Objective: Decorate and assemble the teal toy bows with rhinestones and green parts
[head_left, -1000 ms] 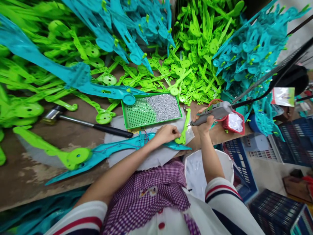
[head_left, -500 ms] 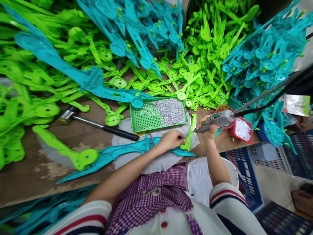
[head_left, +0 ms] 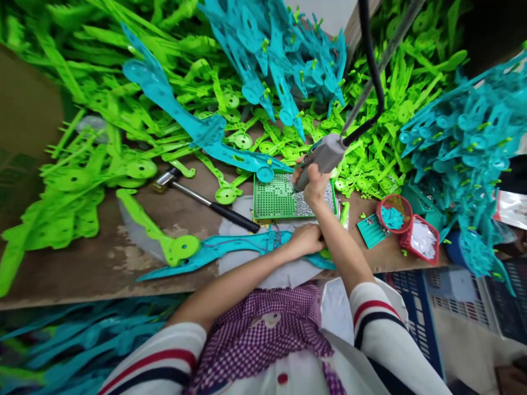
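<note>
My right hand [head_left: 316, 184] is wrapped round a grey electric screwdriver [head_left: 325, 156], its tip over the screws in the green perforated tray [head_left: 272, 200]. Small silvery screws [head_left: 303, 204] fill the tray's right part. My left hand [head_left: 307, 240] rests with curled fingers on the right end of a long blue plastic part [head_left: 230, 244], partly hidden behind my right forearm. Beside those fingers, a narrow green plastic arm [head_left: 345, 213] shows in part. Thin wires cross the blue part, and a wide green piece [head_left: 181, 249] is joined to its left end.
A black-handled mallet [head_left: 214, 207] lies left of the tray. Heaps of green parts [head_left: 135, 126] and blue parts [head_left: 461, 137] line the back. To the right stand a round red basket [head_left: 395, 214] of blue pieces and a red basket [head_left: 420, 241] of white pieces. The screwdriver's cable hangs from above.
My right hand has carried the electric screwdriver left and away from me, from beside the green arm to over the screw tray. My left hand stays on the blue part. The view has shifted.
</note>
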Action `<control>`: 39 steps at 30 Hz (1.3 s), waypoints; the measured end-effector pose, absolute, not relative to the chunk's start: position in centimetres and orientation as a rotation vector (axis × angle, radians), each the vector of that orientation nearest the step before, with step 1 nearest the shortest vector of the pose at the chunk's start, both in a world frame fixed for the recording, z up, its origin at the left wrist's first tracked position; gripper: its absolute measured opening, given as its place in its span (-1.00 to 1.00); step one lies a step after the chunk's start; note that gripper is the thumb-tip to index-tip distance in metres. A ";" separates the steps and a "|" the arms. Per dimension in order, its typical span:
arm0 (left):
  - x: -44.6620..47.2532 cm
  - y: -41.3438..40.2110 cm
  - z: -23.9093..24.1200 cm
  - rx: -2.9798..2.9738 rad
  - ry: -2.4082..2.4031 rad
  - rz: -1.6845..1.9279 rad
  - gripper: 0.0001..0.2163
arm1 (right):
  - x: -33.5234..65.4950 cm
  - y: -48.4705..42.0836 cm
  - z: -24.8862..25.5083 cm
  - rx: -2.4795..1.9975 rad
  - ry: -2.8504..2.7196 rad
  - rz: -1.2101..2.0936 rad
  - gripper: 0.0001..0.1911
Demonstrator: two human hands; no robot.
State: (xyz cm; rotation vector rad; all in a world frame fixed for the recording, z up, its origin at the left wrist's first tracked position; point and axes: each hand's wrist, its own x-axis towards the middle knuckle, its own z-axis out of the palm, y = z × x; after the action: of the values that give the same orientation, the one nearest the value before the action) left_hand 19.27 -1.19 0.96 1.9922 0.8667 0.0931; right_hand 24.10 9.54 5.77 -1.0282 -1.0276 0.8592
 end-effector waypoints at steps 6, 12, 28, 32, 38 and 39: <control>19.3 -1.3 0.3 1.969 0.866 0.096 -0.72 | 24.3 9.5 4.6 -1.044 -1.011 0.857 -0.40; 19.3 -1.3 0.1 1.952 0.870 0.084 -0.76 | 24.4 9.7 4.0 -1.099 -0.960 0.817 -0.38; 19.2 -0.9 0.6 1.954 0.830 0.099 -0.80 | 26.1 8.2 8.6 -1.077 -0.976 0.716 -0.23; 19.3 -0.8 0.5 1.946 0.787 0.140 -0.81 | 29.7 1.5 11.8 -1.116 -0.938 0.642 -0.19; 19.5 -0.7 0.1 1.932 0.796 0.147 -0.80 | 31.8 -10.4 10.1 -1.128 -0.962 0.630 -0.35; 19.6 -0.6 0.0 1.932 0.791 0.153 -0.79 | 31.8 -11.2 9.6 -1.161 -0.953 0.632 -0.34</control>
State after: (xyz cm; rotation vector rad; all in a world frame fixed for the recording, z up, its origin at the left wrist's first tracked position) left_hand 19.57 -0.64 -0.02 1.9319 0.7909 0.1530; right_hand 31.80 -11.25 9.55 -1.1610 -0.9526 0.6318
